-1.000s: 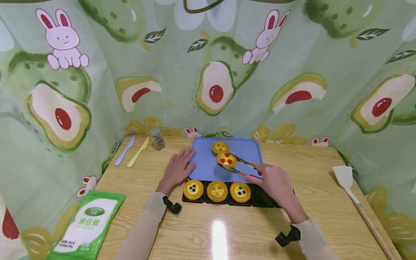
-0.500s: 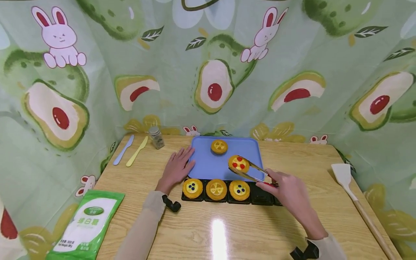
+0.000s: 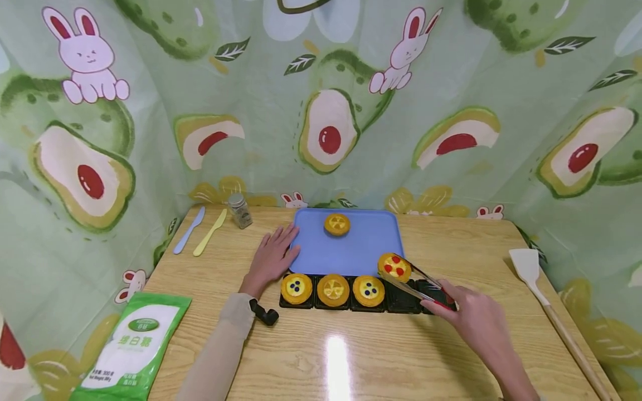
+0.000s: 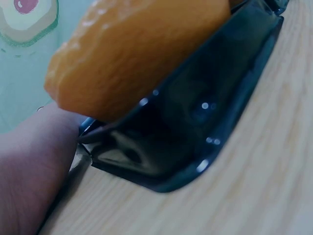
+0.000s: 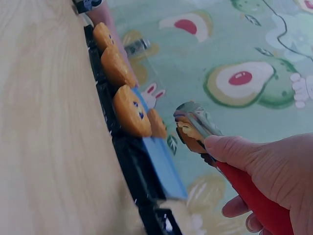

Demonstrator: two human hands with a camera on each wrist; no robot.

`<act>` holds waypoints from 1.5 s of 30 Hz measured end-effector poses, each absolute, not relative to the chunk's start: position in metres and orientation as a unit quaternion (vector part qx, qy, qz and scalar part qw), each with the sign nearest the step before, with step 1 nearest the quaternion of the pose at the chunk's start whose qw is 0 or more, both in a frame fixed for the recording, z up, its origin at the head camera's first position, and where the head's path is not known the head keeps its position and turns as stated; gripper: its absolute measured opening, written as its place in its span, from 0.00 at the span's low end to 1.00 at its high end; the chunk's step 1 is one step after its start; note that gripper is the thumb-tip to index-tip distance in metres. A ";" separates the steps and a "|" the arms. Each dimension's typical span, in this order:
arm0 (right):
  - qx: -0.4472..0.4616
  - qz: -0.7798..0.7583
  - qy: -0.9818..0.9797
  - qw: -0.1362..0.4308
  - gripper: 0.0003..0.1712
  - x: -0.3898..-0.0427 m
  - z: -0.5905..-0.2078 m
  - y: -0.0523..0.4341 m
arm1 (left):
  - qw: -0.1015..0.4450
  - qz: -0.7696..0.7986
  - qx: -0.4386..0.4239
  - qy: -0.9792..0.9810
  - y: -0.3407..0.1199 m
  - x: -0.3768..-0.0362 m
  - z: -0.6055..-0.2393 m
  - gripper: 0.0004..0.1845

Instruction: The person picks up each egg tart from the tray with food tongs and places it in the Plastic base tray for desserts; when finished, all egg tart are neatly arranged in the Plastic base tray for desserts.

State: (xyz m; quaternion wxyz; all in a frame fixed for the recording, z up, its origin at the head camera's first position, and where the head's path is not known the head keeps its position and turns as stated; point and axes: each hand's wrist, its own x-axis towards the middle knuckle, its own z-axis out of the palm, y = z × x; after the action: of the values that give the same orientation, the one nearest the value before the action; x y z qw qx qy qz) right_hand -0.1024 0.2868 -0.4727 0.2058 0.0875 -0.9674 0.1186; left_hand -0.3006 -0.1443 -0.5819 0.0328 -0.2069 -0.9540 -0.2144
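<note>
My right hand (image 3: pixel 473 317) grips metal tongs (image 3: pixel 410 289) with red handles (image 5: pixel 257 200). Between the tong tips is an egg tart with red dots (image 3: pixel 394 267), held above the row of black compartments (image 3: pixel 403 301) at the blue tray's front right corner. My left hand (image 3: pixel 272 257) rests at the left edge of the blue tray (image 3: pixel 346 253), fingers extended. One tart with a segmented top (image 3: pixel 336 224) lies at the back of that tray. Three tarts fill the left compartments: blue-dotted (image 3: pixel 296 289), segmented (image 3: pixel 333 291) and blue-dotted (image 3: pixel 368 291).
Two plastic knives, blue (image 3: pixel 189 230) and yellow (image 3: pixel 210 233), lie back left beside a shaker jar (image 3: pixel 239 211). A green-white bag (image 3: pixel 132 345) is at front left. A spatula (image 3: pixel 546 306) lies along the right edge. A printed curtain (image 3: pixel 331 122) hangs behind.
My right hand has carried the red-dotted tart in the tongs rightward and toward me, from the middle of the blue tray to over the black compartments. My left hand has stayed put.
</note>
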 end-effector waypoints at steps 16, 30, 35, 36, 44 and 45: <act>0.059 0.097 -0.979 0.167 0.30 -0.077 -0.496 0.303 | 0.022 -0.220 -0.200 -0.954 -0.147 -0.296 -0.579 0.35; 0.041 0.097 -0.987 0.121 0.30 -0.074 -0.498 0.301 | 0.028 -0.218 -0.203 -0.954 -0.145 -0.298 -0.580 0.35; 0.025 0.100 -0.989 0.101 0.32 -0.074 -0.497 0.299 | 0.028 -0.215 -0.204 -0.955 -0.145 -0.298 -0.581 0.35; 0.024 0.100 -0.990 0.100 0.31 -0.074 -0.497 0.299 | 0.029 -0.215 -0.204 -0.955 -0.145 -0.298 -0.581 0.35; 0.030 0.105 -0.988 0.112 0.26 -0.075 -0.496 0.300 | 0.030 -0.214 -0.205 -0.954 -0.144 -0.299 -0.579 0.35; 0.028 0.107 -0.988 0.109 0.26 -0.075 -0.495 0.301 | 0.030 -0.215 -0.206 -0.954 -0.144 -0.299 -0.579 0.35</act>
State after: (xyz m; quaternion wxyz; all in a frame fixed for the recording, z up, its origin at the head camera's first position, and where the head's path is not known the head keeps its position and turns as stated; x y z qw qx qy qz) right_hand -0.0753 0.3005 -0.4950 0.1088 0.0283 -0.9879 0.1065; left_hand -0.2987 -0.1436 -0.5792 0.0303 -0.2056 -0.9543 -0.2148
